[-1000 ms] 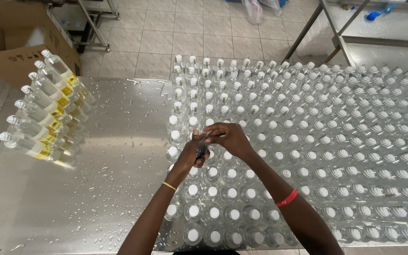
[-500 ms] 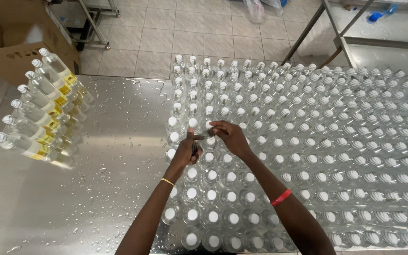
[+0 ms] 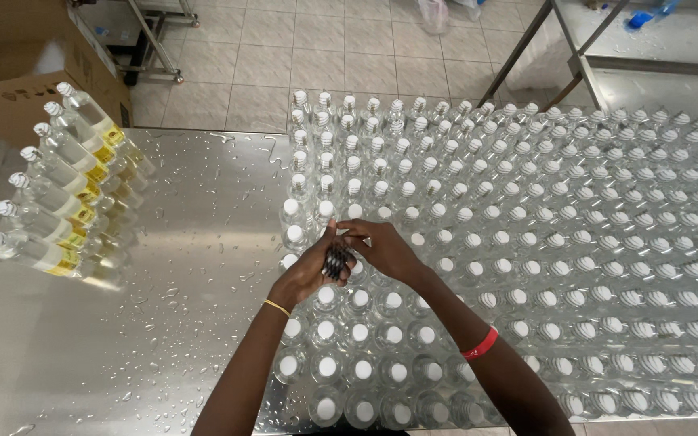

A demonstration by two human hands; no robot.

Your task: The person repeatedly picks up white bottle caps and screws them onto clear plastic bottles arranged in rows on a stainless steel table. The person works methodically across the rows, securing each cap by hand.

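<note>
Since the earlier frame both hands have drifted slightly down and left over the wet steel table. The big block of clear capped bottles stands unchanged. The left hand grasps a dark ribbed stack of caps; the right hand pinches its top

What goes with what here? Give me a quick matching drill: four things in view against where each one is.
Things:
1. labelled bottles
2. cardboard box
3. red wristband
4. gold bracelet

Places:
A. left wrist
B. top left corner, on the floor side
C. right forearm
D. lying in a stack at the table's left edge

Pairs: 1-D, 2-B, 3-C, 4-A
</note>
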